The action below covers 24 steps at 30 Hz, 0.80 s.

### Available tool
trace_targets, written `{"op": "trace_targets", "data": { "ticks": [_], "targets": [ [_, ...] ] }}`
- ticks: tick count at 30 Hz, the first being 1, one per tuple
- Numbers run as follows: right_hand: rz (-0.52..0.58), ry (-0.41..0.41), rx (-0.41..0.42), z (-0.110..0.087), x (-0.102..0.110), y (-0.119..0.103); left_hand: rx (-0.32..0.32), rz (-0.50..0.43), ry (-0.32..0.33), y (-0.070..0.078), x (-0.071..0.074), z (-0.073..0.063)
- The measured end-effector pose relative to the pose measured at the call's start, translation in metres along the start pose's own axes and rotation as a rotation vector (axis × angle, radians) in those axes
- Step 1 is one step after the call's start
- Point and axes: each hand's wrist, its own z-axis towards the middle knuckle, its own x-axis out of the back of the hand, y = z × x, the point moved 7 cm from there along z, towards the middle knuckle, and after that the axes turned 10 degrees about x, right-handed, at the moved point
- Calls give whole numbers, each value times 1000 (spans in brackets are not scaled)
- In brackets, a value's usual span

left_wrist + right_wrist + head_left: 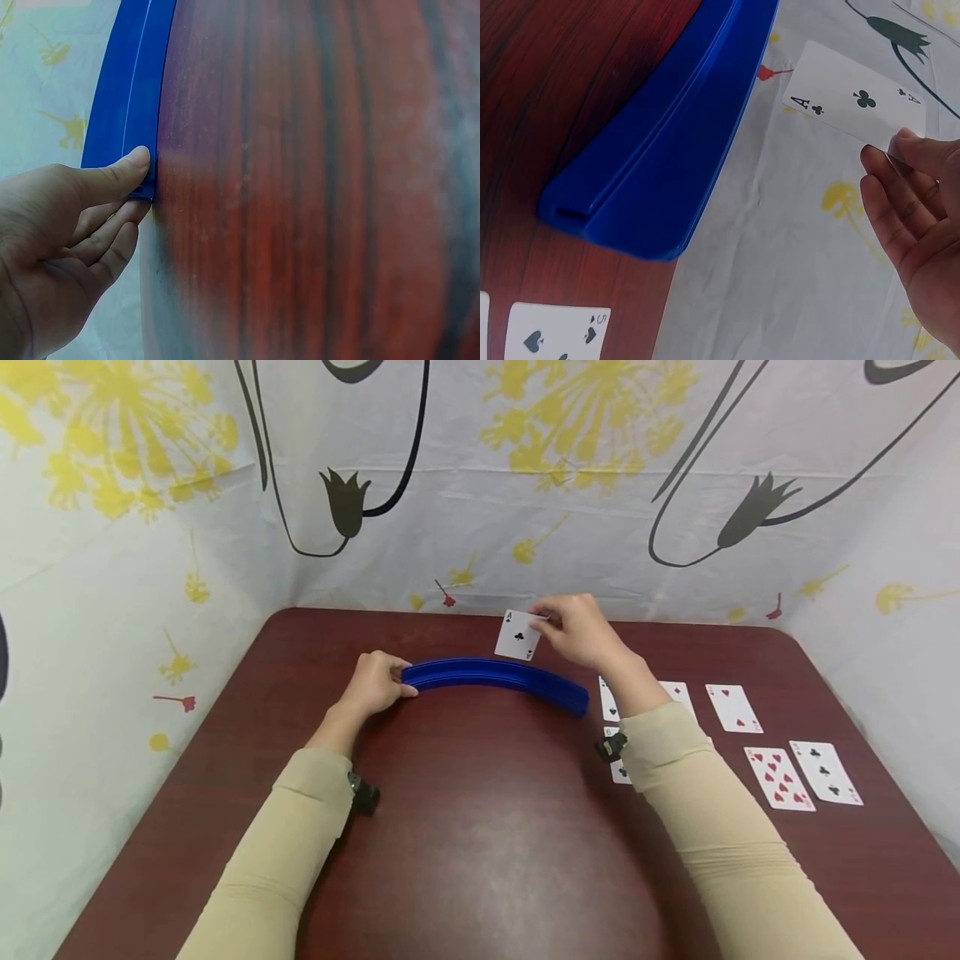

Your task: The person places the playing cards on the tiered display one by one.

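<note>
A curved blue card holder [480, 672] with a long groove lies across the far middle of the table. At its left end, my left hand [375, 682] pinches it; the left wrist view shows the thumb on top of the blue card holder [127, 90] and the other fingers below. My right hand [581, 628] pinches an ace of clubs [516, 637] by one edge, just beyond the holder. In the right wrist view the ace of clubs [859, 94] is face up to the camera, apart from the holder's right end [630, 202].
Several playing cards lie face up at the right, among them a two of hearts [734, 708], a red heart card [780, 778] and a three of clubs [826, 772]. My right forearm covers some others. A patterned white cloth [465, 543] hangs behind the dark red table [465, 827].
</note>
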Motion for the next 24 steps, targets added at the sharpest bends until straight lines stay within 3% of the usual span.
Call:
{"op": "trace_targets", "data": {
  "ticks": [24],
  "targets": [
    [43, -37, 40, 25, -30, -25, -6, 1, -4, 2, 2, -3]
  ]
}}
